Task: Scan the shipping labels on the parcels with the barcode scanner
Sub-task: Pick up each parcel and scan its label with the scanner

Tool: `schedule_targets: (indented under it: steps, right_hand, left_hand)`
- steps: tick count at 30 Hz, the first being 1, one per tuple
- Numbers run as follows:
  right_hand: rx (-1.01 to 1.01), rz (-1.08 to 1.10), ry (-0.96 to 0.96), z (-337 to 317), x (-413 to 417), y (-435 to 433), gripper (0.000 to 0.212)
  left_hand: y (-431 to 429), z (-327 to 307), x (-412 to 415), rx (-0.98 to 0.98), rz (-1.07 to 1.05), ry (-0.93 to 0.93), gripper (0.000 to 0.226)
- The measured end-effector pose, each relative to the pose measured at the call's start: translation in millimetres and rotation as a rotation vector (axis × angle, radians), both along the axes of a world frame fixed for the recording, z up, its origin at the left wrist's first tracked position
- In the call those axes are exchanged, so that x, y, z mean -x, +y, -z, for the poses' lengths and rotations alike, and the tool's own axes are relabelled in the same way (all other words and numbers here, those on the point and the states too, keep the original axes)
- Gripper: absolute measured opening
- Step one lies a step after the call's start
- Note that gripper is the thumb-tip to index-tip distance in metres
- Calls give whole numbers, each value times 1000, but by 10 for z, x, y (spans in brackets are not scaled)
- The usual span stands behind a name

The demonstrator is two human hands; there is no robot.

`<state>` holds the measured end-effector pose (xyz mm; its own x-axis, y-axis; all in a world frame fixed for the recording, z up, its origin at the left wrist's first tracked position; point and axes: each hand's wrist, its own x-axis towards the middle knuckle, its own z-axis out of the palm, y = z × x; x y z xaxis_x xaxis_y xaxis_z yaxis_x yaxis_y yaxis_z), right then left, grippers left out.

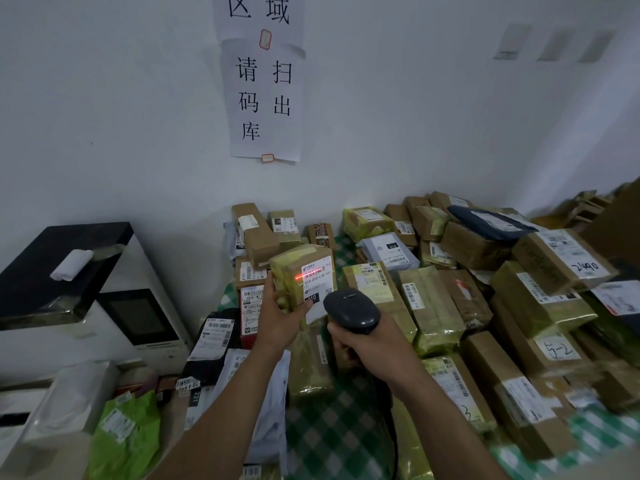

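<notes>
Holding a small tape-wrapped parcel (300, 271) clear of the desk (332, 427), the left hand (277, 317) has its fingers curled round the parcel's left edge and its thumb on the lower front. The parcel is tilted so that its white label (317, 276) faces the person, probably to give the scanner a square view.

The right hand (375, 346) is clamped on the handle of the dark scanner (351, 310). The scanner sits at about 4 o'clock from the parcel, near it but not touching, with its head aimed up at the label. A red scan line (308, 274) lies across the barcode at the top of the label and spills slightly past its left edge. Judgement: a read is in progress on this one item.

From 12 to 4 o'clock of the held parcel a heap (450, 271) of other boxes and bags covers the checked cloth on the desk, most of them label-up. A white machine (138, 317) stands at 9 o'clock, and a paper sign (265, 102) hangs on the wall at 12 o'clock.

Not resolved:
- The trigger finger is hidden under the scanner.
- The label's lower corner is behind the scanner head.
- The cord drops out of sight behind the right forearm.
- The far right of the heap is blurred.
- No scan confirmation is visible.
</notes>
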<state>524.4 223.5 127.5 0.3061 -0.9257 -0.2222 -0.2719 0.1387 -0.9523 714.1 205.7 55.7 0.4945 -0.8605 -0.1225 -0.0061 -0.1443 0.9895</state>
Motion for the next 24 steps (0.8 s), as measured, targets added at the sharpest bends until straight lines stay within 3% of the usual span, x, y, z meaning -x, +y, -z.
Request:
schedule_targets:
  steps: [10,15,19,24]
  right_hand:
    - [-38,-31,-46,-11,34,-25,22]
    - [-50,-29,-72,7,41,-66,28]
    - [-34,20,-112,-55,79,-151,22]
    - [14,163,-159,-96,251,-291,26]
  left_hand:
    - [-10,12,-15,14,3,1,90]
    - [-68,40,2,44,10,36,89]
    - [-143,-42,13,76,10,119,74]
    - [-130,-146,162,18,169,177,96]
